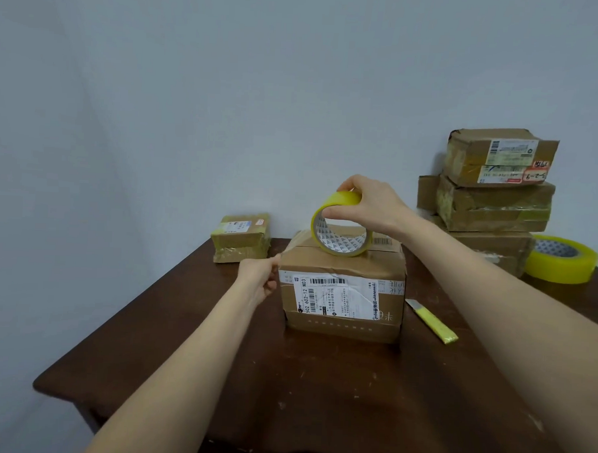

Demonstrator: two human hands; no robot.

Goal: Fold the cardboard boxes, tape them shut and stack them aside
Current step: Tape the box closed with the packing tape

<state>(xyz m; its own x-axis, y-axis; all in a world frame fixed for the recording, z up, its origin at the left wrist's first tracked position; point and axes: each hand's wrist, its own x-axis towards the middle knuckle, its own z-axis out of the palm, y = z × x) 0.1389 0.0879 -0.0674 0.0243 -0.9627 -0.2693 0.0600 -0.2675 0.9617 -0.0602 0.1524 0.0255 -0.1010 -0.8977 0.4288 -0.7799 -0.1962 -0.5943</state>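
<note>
A closed cardboard box (341,327) with a white shipping label stands in the middle of the dark wooden table (283,397). My right hand (370,203) grips a yellow tape roll (338,224) that stands on edge on the box's top. My left hand (259,279) is at the box's upper left corner, fingers curled against the left side; whether it pinches a tape end is too small to tell.
A yellow box cutter (432,323) lies on the table right of the box. A small taped box (241,238) sits at the back left. Three taped boxes (494,200) are stacked at the back right, with a larger yellow tape roll (561,260) beside them.
</note>
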